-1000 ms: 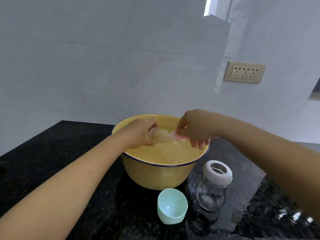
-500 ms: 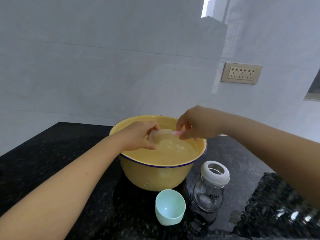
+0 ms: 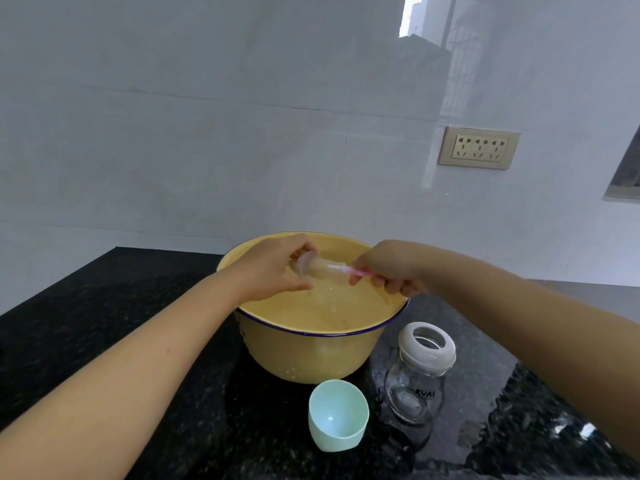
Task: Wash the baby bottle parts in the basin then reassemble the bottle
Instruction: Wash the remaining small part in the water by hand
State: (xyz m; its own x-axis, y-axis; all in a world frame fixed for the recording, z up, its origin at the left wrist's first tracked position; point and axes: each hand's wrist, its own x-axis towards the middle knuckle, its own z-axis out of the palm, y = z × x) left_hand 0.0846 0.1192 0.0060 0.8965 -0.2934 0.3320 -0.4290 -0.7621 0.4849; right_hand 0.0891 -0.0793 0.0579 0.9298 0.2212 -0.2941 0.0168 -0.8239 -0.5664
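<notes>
Baby bottle teat [image 3: 310, 265], clear and soft, sits over the water of the yellow basin [image 3: 311, 358], gripped in the curled fingers of the left hand [image 3: 272, 270]. The right hand [image 3: 393, 268] pinches a pink brush [image 3: 351, 270] whose tip pokes into the teat. Near right on the black counter [image 3: 104, 306] stands the glass bottle [image 3: 414, 393] with its white ring, and a mint cap [image 3: 337, 415] lies just left of it.

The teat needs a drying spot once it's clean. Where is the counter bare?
The black speckled counter is bare left of the yellow enamel basin, up to the wall. Crowded in front: the mint green cap and clear glass bottle stand close together.
</notes>
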